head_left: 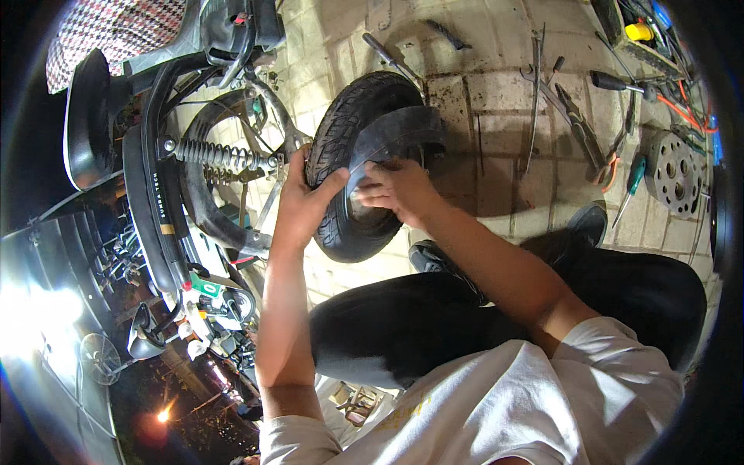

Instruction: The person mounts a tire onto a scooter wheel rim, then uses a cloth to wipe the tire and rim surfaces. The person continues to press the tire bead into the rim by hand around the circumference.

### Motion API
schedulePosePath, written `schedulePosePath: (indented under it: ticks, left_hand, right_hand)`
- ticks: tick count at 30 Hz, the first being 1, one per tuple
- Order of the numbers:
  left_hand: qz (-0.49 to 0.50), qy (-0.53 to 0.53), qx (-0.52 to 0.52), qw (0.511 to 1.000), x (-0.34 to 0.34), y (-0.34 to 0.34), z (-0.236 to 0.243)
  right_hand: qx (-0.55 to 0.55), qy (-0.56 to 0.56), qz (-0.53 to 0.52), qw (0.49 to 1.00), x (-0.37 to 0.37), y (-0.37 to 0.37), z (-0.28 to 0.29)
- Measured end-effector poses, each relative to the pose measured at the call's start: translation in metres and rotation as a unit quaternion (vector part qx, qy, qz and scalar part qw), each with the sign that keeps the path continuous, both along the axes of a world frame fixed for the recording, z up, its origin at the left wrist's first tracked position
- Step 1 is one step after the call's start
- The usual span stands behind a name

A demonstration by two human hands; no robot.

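A black tyre (341,221) with a deep tread stands upright on the paving, off any wheel. My left hand (306,203) grips its left side, thumb over the tread and fingers partly hidden behind it. A smooth, flat black rubber strip (399,130) curves out of the tyre's opening and over to the right. My right hand (399,190) is closed on the near end of this strip at the tyre's inner edge, fingertips bent inward. How far the strip runs inside the tyre is hidden.
A scooter or motorbike with a coil-spring shock absorber (221,155) stands close on the left. Pliers (577,128), a green-handled screwdriver (633,182), a round metal disc with holes (676,172) and several bars lie on the right. A toolbox (651,50) stands at the far right.
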State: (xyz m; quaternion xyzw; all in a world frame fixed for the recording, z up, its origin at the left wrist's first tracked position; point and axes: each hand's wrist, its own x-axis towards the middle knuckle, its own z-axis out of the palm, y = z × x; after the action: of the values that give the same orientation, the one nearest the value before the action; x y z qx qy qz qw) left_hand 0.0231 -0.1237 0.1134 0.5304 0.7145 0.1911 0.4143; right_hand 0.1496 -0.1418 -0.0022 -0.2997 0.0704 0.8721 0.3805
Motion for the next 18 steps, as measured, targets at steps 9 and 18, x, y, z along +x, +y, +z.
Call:
schedulePosePath:
  ticks: [9, 18]
  left_hand:
    - [-0.018, -0.059, 0.007, 0.998, -0.002, -0.022, -0.008]
    - [-0.010, -0.106, 0.016, 0.994, 0.005, -0.036, -0.011]
  right_hand:
    - [-0.026, -0.064, -0.144, 0.987, -0.048, -0.011, -0.012]
    - [-0.060, -0.033, -0.101, 0.993, -0.039, -0.015, -0.001]
